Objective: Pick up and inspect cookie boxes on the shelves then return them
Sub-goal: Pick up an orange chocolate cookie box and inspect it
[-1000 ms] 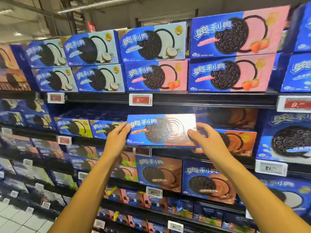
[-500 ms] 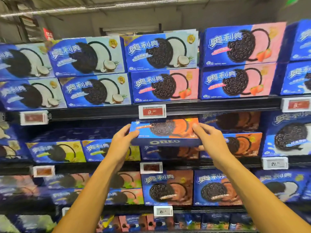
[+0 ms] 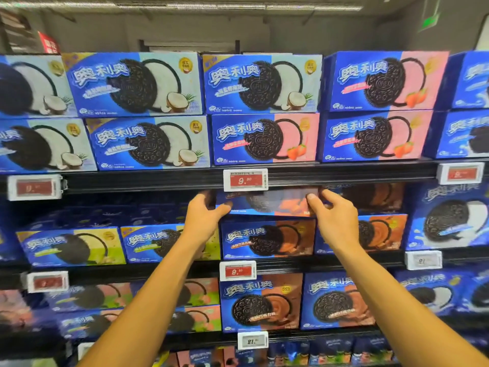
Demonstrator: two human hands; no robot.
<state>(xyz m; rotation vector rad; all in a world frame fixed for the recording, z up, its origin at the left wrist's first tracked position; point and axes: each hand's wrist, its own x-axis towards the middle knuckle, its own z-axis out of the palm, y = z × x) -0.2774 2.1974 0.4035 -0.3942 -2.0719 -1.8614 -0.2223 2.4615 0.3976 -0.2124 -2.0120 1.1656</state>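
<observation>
Under the 9.90 price tag (image 3: 245, 179), both hands' grip, left hand (image 3: 205, 213), right hand (image 3: 334, 217), clasping Oreo box (image 3: 267, 202)

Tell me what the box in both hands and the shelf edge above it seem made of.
Held box: likely glossy printed cardboard, with crisp straight edges and flat panels. Shelf edge: looks like dark painted metal or plastic, with a long straight strip; unclear which.

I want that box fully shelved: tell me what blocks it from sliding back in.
Nothing visible does. The held box sits on the chocolate box beneath, under the price tag, left hand and right hand gripping its ends.
</observation>
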